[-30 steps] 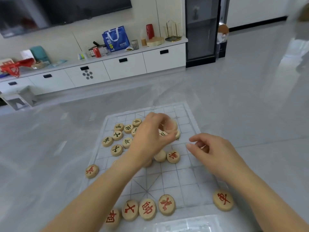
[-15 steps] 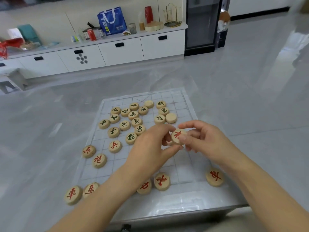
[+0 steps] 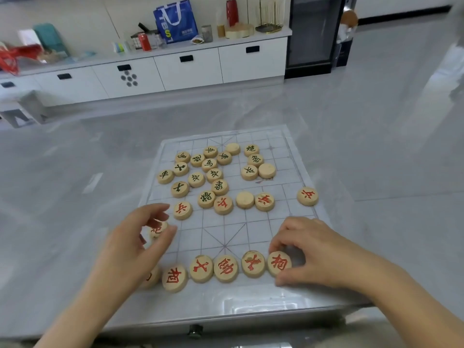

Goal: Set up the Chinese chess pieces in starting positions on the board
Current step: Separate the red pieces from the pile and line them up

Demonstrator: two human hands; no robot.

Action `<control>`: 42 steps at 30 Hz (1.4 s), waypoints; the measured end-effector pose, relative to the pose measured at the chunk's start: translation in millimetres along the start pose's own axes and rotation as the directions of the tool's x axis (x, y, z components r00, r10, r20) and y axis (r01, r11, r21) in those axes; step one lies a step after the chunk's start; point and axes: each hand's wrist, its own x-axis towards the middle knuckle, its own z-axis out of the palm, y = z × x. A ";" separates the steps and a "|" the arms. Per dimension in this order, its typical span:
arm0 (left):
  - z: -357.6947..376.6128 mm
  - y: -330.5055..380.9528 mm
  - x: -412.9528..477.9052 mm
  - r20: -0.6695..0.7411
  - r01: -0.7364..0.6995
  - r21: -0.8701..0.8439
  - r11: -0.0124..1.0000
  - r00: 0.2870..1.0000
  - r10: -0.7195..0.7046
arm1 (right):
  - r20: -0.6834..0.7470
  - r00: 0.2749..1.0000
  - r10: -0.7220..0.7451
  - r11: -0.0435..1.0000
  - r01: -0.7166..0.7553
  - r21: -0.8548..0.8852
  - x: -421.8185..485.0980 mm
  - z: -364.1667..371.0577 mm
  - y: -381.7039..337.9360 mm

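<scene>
The right hand arches palm-down at the board's near right, thumb and fingertips pinching a red-marked piece that ends the near-edge row. The left hand curls near the left edge, forefinger and thumb closed around another red piece. Loose pieces, mostly black-marked, cluster toward the far edge. One red piece sits at the right edge.
</scene>
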 end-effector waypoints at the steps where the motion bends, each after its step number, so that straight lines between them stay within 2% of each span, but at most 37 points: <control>1: -6.7 -5.8 -0.8 -0.014 0.013 -0.005 1.000 1.000 -0.013 | 0.000 1.000 -0.005 1.000 0.005 -0.001 0.3 1.2 0.2; 4: -21.6 -21.9 -3.6 -0.047 0.035 0.012 0.999 0.998 -0.035 | -0.005 1.000 -0.008 1.000 0.008 0.031 -0.4 -2.5 3.4; 9: -35.5 -47.9 -4.4 -0.051 0.032 0.025 0.999 0.998 -0.031 | -0.066 0.988 0.136 0.977 -0.123 0.173 -15.7 -27.0 18.3; 12: -41.1 -66.4 7.0 -0.020 0.031 0.023 0.999 0.999 -0.030 | -0.031 0.990 0.140 0.984 -0.136 0.116 -17.7 -22.2 18.5; 17: -52.4 -80.4 45.8 -0.017 0.030 0.051 0.998 0.999 -0.029 | 0.011 0.995 0.102 0.991 -0.101 -0.085 -14.2 -10.1 19.1; 22: -46.2 -94.3 67.1 -0.099 0.097 -0.054 0.994 0.990 -0.102 | 0.007 0.992 0.125 0.991 -0.125 -0.056 -15.4 -9.0 17.0; 25: -40.6 -101.5 72.0 -0.078 0.101 -0.039 0.994 0.992 -0.104 | -0.004 0.989 0.150 0.988 -0.150 0.021 -15.5 -13.6 9.4; 31: -41.4 -96.1 74.5 -0.043 0.046 0.028 0.999 0.998 -0.045 | 0.008 1.000 -0.006 0.999 0.006 -0.040 2.0 -3.5 -8.4; 35: -53.3 -97.0 75.4 -0.088 0.076 0.010 0.997 0.993 -0.075 | 0.039 0.999 0.002 0.998 0.000 -0.063 5.7 -1.5 -4.2; 37: -55.0 -90.4 77.7 -0.103 0.074 -0.002 0.997 0.992 -0.074 | 0.045 0.999 0.028 0.999 -0.030 0.035 7.4 -6.6 -3.4; 38: -54.0 -87.3 79.0 -0.100 0.067 0.006 0.998 0.993 -0.066 | 0.008 0.998 0.057 0.989 -0.058 0.137 9.3 -11.1 -4.2; 40: -52.1 -79.9 79.1 -0.090 0.055 0.048 0.997 0.995 -0.050 | -0.167 0.980 0.105 0.948 -0.048 0.315 16.8 -18.5 -3.0; 42: -50.8 -74.9 77.3 -0.068 0.014 0.071 0.997 0.998 -0.010 | -0.335 0.924 0.185 0.932 -0.056 0.359 35.6 -26.1 -0.3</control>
